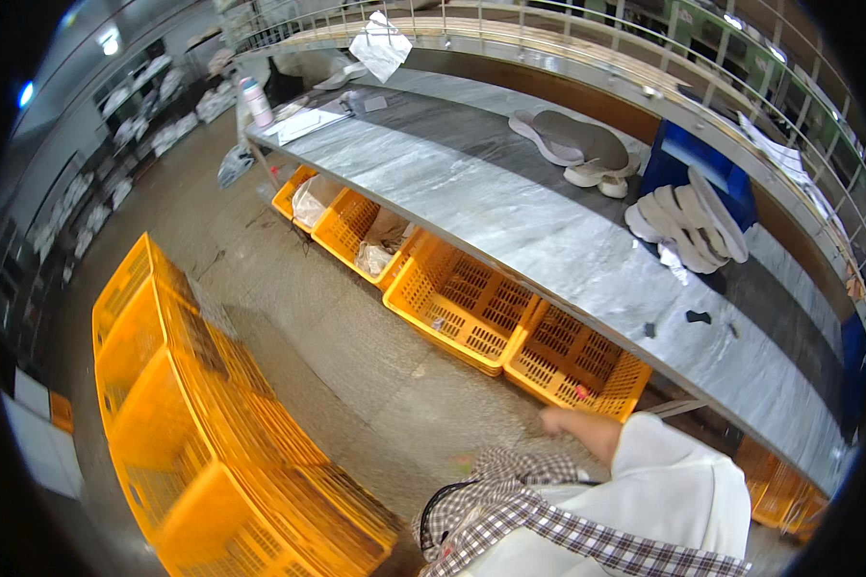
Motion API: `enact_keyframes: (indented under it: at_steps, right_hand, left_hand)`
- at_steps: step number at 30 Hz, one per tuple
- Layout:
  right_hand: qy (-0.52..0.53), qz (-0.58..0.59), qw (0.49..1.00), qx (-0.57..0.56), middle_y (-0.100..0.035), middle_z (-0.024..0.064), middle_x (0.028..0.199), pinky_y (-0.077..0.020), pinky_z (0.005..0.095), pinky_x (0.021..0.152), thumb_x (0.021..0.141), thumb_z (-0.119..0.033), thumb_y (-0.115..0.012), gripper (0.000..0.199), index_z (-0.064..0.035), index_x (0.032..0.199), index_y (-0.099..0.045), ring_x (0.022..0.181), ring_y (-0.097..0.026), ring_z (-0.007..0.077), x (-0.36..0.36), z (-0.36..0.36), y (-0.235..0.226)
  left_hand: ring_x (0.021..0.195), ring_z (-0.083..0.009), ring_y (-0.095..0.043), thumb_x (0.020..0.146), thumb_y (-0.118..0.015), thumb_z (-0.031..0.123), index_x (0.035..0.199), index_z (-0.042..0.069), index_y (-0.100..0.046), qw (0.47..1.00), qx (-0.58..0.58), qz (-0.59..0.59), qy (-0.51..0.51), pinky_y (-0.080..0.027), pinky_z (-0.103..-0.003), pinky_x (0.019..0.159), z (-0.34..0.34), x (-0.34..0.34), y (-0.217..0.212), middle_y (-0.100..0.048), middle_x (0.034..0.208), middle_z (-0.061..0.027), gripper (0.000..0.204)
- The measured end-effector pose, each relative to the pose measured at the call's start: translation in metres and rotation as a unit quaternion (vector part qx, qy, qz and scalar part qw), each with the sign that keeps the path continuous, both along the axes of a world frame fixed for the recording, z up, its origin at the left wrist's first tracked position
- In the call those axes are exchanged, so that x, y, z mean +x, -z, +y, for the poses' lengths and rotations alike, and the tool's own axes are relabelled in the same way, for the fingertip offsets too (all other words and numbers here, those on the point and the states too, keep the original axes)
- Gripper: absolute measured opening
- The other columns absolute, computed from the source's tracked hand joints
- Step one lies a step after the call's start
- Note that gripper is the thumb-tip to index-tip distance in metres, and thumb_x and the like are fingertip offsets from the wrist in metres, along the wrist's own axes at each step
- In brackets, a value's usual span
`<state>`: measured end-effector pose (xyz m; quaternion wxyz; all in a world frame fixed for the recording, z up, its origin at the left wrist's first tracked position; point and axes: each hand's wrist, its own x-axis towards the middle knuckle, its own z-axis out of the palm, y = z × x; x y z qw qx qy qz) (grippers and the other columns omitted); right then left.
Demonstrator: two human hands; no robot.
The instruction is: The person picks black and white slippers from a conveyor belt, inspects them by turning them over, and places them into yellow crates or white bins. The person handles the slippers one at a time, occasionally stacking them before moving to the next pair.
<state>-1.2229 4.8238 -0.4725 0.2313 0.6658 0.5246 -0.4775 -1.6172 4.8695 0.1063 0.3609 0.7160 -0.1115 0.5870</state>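
Observation:
My right hand (552,420) reaches out from a white short sleeve, just off the near edge of a yellow crate (635,392) under the table. Its fingers are small and smeared, so I cannot make out their pose or anything in them. A small red scrap (582,392) lies in that crate. A brown-and-white checked apron (491,481) hangs over my white shirt. My left hand does not show. On the table (433,188) above are pale shoe soles (678,226) in a row and a grey sole-shaped pile (577,144).
Stacked yellow crates (202,404) stand on the floor at left. More crates (452,308) line the table's underside, some holding white bags (313,199). A blue bin (693,163) and a wire rack (548,24) sit along the table's back. A bottle (256,101) stands at its far end.

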Motion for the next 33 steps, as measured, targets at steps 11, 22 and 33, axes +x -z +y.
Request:
enact_keyframes:
  at_steps: [11,22,33]
  right_hand:
    - [-0.018,0.182,0.928,0.324,-0.064,0.0183,0.105,-0.0482,0.0433,0.081,0.087,-0.023,-0.051,0.030,-0.0041,0.109,-0.061,0.094,-0.060,0.0340,-0.213,0.574,-0.036]
    - [-0.063,0.031,0.998,-0.001,-0.065,0.0201,0.098,-0.0489,0.0469,0.075,0.082,-0.030,-0.054,0.034,-0.0042,0.101,-0.065,0.084,-0.061,0.0342,-0.180,0.678,0.116]
    - [0.099,0.059,0.941,0.317,-0.065,0.0207,0.100,-0.0479,0.0468,0.079,0.084,-0.022,-0.047,0.031,-0.0031,0.100,-0.065,0.092,-0.061,0.0379,-0.327,1.324,0.002]
  left_hand:
    - [0.082,-0.0307,-0.057,0.087,-0.062,0.021,0.095,0.002,-0.056,0.684,-0.016,0.240,-0.688,-0.047,-0.040,0.075,0.417,-0.254,0.185,-0.060,0.093,-0.0182,0.022]
    - [0.098,-0.0309,-0.060,0.087,-0.062,0.040,0.131,0.004,-0.045,0.633,-0.174,0.729,-0.195,-0.050,-0.039,0.078,0.857,-0.283,0.351,-0.062,0.106,-0.0178,0.060]
    - [0.103,-0.0384,-0.058,0.089,-0.054,0.038,0.130,0.003,-0.045,0.562,-0.381,0.727,-0.102,-0.048,-0.042,0.082,1.207,-0.356,0.360,-0.060,0.111,-0.0251,0.054]
